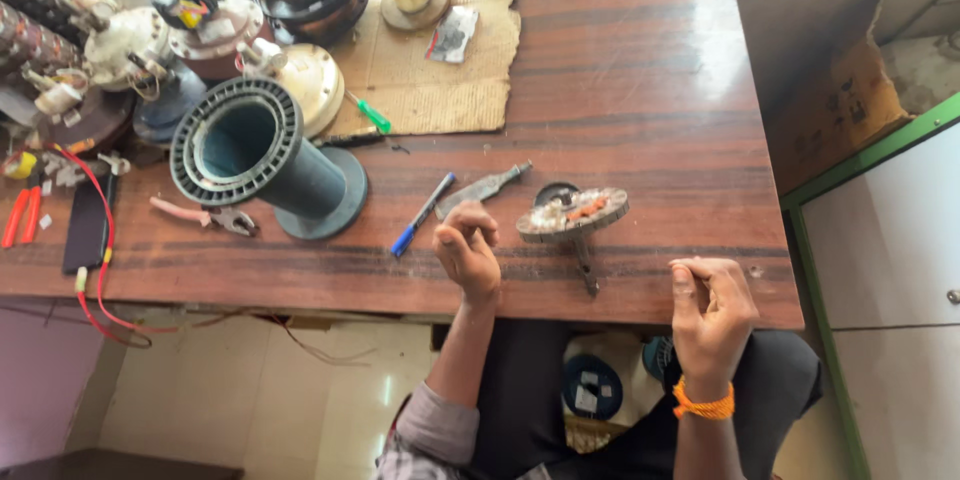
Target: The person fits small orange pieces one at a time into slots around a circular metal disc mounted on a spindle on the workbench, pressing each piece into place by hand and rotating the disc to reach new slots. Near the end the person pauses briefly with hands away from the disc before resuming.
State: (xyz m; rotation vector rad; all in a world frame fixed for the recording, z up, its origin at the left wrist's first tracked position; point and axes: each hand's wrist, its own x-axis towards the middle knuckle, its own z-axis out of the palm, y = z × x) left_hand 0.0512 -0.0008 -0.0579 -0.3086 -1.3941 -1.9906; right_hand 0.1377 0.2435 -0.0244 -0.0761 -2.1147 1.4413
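A round motor stator disc (pixel 573 215) with orange and white windings lies on its shaft near the front edge of the wooden table (pixel 640 90). My left hand (pixel 467 250) hovers just left of it, fingers curled and pinched together. My right hand (pixel 712 315), with an orange band at the wrist, is at the table's front edge to the right of the disc, fingers also pinched shut. I see nothing held in either hand; anything as thin as a wire would be too fine to make out.
A blue pen (pixel 422 215) and a metal blade (pixel 482 186) lie left of the disc. Further left are a dark flanged pipe (pixel 265 155), pink-handled pliers (pixel 205 215), a green screwdriver (pixel 370 115), cardboard (pixel 440 60) and several motor parts. A white cabinet (pixel 890 270) stands on the right.
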